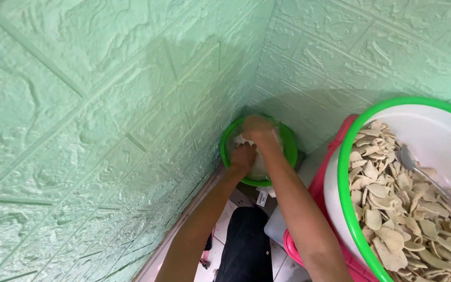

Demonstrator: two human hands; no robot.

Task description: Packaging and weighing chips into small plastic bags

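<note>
Both my hands reach down into a small green bowl point(290, 145) in the corner by the wall. My left hand point(242, 159) grips the near side of a clear plastic bag point(261, 166) that sits in the bowl. My right hand point(257, 129) closes over the bag's top at the far side. Pale contents show through the bag. What the fingers pinch inside is hidden.
A large white basin with a green rim point(343, 156) sits at the right, holding several pale flat chips point(392, 214) and a metal spoon point(418, 169). Under it is a pink container point(319, 190). Green textured walls point(105, 104) meet in the corner. My dark-trousered knee point(246, 245) is below.
</note>
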